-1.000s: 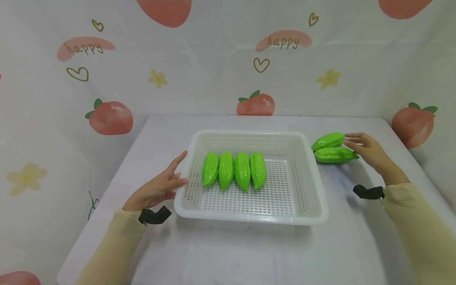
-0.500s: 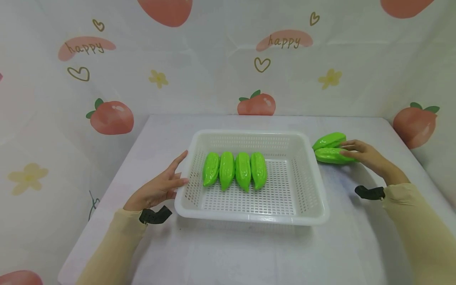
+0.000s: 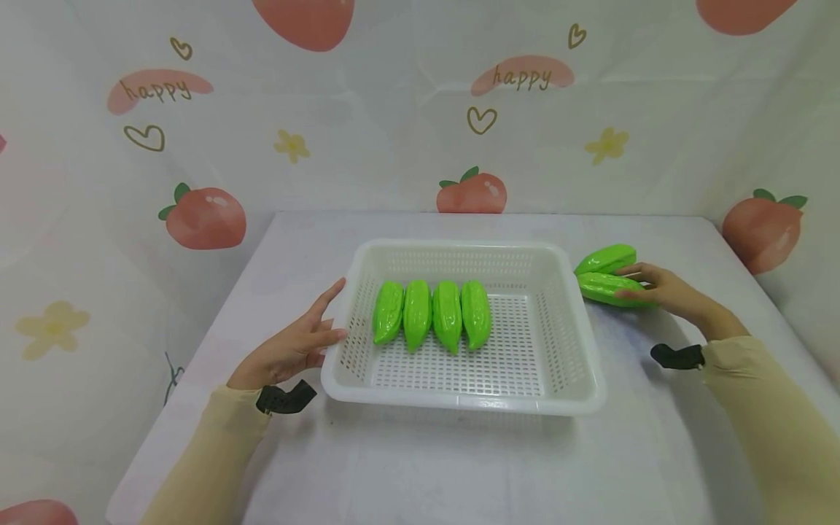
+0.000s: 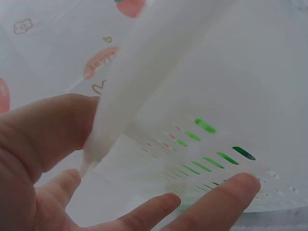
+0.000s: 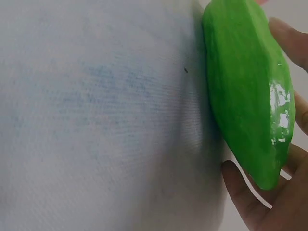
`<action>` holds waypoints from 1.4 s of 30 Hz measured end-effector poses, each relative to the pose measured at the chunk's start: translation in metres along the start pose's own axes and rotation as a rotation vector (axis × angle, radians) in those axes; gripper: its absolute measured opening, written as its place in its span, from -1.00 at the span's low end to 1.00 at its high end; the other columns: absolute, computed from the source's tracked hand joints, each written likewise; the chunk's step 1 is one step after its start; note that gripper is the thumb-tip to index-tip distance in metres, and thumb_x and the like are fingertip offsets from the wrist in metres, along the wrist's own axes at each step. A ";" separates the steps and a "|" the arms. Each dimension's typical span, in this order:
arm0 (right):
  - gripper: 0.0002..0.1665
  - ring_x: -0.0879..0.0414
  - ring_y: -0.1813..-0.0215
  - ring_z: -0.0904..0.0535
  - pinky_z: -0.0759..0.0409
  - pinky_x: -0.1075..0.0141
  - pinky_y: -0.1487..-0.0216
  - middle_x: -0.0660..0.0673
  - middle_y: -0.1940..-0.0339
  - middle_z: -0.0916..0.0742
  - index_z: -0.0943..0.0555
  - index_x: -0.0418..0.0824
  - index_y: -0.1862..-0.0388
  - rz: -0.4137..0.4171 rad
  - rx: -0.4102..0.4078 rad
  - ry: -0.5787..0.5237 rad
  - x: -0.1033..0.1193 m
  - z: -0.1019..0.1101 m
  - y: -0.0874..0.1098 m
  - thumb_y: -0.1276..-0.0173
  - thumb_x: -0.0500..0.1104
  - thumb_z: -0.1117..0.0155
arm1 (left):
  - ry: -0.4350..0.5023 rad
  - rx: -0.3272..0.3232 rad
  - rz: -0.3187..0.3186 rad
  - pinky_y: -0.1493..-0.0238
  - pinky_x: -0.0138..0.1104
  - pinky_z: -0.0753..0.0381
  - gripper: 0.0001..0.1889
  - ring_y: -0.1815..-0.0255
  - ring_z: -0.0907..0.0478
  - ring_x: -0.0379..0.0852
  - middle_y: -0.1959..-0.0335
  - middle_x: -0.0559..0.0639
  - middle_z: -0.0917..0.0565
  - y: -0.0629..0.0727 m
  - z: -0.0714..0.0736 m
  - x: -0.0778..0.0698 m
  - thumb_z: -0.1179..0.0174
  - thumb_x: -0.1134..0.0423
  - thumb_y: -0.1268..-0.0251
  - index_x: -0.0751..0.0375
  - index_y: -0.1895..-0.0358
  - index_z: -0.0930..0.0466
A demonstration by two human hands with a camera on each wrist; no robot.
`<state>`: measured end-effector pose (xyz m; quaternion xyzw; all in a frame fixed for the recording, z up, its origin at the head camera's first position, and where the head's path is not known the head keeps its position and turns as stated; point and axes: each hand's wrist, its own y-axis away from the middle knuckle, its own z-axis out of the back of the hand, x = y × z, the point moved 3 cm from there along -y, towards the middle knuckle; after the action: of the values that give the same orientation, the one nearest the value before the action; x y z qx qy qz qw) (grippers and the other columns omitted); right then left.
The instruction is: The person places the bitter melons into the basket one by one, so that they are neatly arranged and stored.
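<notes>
A white perforated plastic basket (image 3: pixel 459 402) stands mid-table, with several glossy green bitter melons (image 3: pixel 448 313) side by side in its left half, tips toward me. My left hand (image 3: pixel 292 346) holds the basket's left rim. In the left wrist view the upper digit passes behind the rim, while other fingers (image 4: pixel 236 192) lie against the outer wall. Right of the basket, my right hand (image 3: pixel 672 292) grips the tapered end of the nearer bitter melon (image 3: pixel 600 286), thumb in front and fingers behind. Another bitter melon (image 3: pixel 607 258) lies just behind it.
The white-covered table (image 3: pixel 420 467) extends around the basket and in front of it. A white cloth backdrop (image 3: pixel 380 138) printed with peaches, hearts and flowers rises at the table's back edge. Each wrist carries a black mount (image 3: pixel 677 356).
My right hand has come forward from the rear melon's end onto the nearer melon and taken hold of it. That melon has turned slightly. The left hand and basket stay put.
</notes>
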<state>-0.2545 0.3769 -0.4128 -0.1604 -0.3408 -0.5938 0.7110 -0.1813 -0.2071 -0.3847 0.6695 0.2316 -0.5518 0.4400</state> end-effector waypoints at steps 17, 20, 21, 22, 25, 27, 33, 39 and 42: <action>-0.20 -0.35 -0.24 -0.29 -0.23 -0.28 -0.22 -0.56 -0.27 -0.40 -0.29 -0.41 -0.33 -0.005 0.008 0.083 0.002 -0.005 -0.006 -0.26 -0.02 -0.34 | -0.002 -0.001 -0.004 0.04 -0.08 -0.66 -0.11 -0.05 -0.60 0.14 -0.33 0.28 -0.37 0.000 0.000 0.000 -0.11 0.24 -0.42 -0.59 -0.48 0.30; -0.22 -0.32 -0.21 -0.31 -0.25 -0.25 -0.22 -0.52 -0.24 -0.43 -0.31 -0.41 -0.31 -0.006 0.003 0.089 0.002 -0.005 -0.007 -0.26 -0.01 -0.34 | 0.003 0.001 -0.008 0.03 -0.07 -0.66 -0.11 -0.06 -0.61 0.14 -0.33 0.28 -0.37 -0.001 0.000 0.000 -0.11 0.25 -0.42 -0.58 -0.49 0.31; -0.22 -0.31 -0.21 -0.32 -0.26 -0.24 -0.21 -0.51 -0.23 -0.44 -0.33 -0.40 -0.30 -0.008 -0.001 0.092 0.002 -0.004 -0.007 -0.26 0.00 -0.34 | 0.005 0.002 -0.009 0.03 -0.07 -0.66 -0.11 -0.06 -0.61 0.14 -0.33 0.28 -0.37 -0.001 0.000 0.000 -0.11 0.25 -0.42 -0.58 -0.49 0.31; -0.23 -0.30 -0.20 -0.33 -0.27 -0.23 -0.20 -0.49 -0.23 -0.45 -0.34 -0.39 -0.29 -0.011 -0.004 0.094 0.003 -0.004 -0.006 -0.26 0.00 -0.34 | 0.004 0.003 -0.008 0.04 -0.07 -0.66 -0.11 -0.05 -0.61 0.13 -0.33 0.28 -0.37 -0.001 0.000 0.000 -0.11 0.25 -0.43 -0.59 -0.49 0.31; -0.23 -0.33 -0.19 -0.35 -0.31 -0.23 -0.16 -0.50 -0.22 -0.45 -0.35 -0.39 -0.28 -0.028 -0.012 0.102 0.003 -0.003 -0.005 -0.26 0.03 -0.34 | 0.002 0.005 -0.009 0.05 -0.08 -0.67 -0.11 -0.04 -0.61 0.12 -0.33 0.28 -0.37 -0.001 0.000 0.000 -0.10 0.25 -0.43 -0.59 -0.48 0.31; -0.20 -0.38 -0.21 -0.34 -0.31 -0.25 -0.15 -0.53 -0.23 -0.43 -0.33 -0.41 -0.30 -0.045 -0.017 0.111 0.004 -0.001 -0.003 -0.26 0.06 -0.34 | 0.004 0.008 -0.011 0.04 -0.08 -0.67 -0.11 -0.04 -0.61 0.12 -0.33 0.28 -0.37 -0.001 0.000 0.000 -0.10 0.25 -0.43 -0.59 -0.48 0.31; -0.13 -0.42 -0.24 -0.29 -0.36 -0.22 -0.09 -0.56 -0.30 -0.34 -0.24 -0.43 -0.38 -0.061 -0.042 0.093 0.011 0.006 -0.001 -0.31 0.08 -0.28 | 0.016 0.015 -0.018 0.03 -0.05 -0.66 -0.10 -0.05 -0.62 0.12 -0.34 0.29 -0.36 -0.001 -0.001 0.000 -0.10 0.27 -0.43 -0.58 -0.49 0.31; -0.17 -0.18 -0.16 -0.39 -0.49 0.19 0.10 -0.45 -0.32 -0.37 -0.20 -0.34 -0.44 -0.030 -0.100 0.030 0.023 0.013 0.002 -0.38 0.08 -0.20 | 0.019 0.013 -0.019 0.05 -0.06 -0.67 -0.10 -0.04 -0.62 0.12 -0.34 0.29 -0.35 -0.001 -0.001 0.000 -0.11 0.27 -0.43 -0.58 -0.49 0.30; -0.22 0.23 0.01 -0.43 -0.46 0.43 0.24 -0.37 -0.26 -0.44 -0.23 -0.32 -0.43 -0.001 -0.146 0.003 0.031 0.015 0.003 -0.38 0.04 -0.22 | 0.020 0.013 -0.018 0.05 -0.06 -0.67 -0.10 -0.04 -0.62 0.12 -0.34 0.29 -0.35 -0.001 -0.001 0.000 -0.11 0.27 -0.43 -0.58 -0.49 0.30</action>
<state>-0.2538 0.3649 -0.3809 -0.2108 -0.2957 -0.6175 0.6977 -0.1817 -0.2060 -0.3849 0.6758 0.2386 -0.5504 0.4283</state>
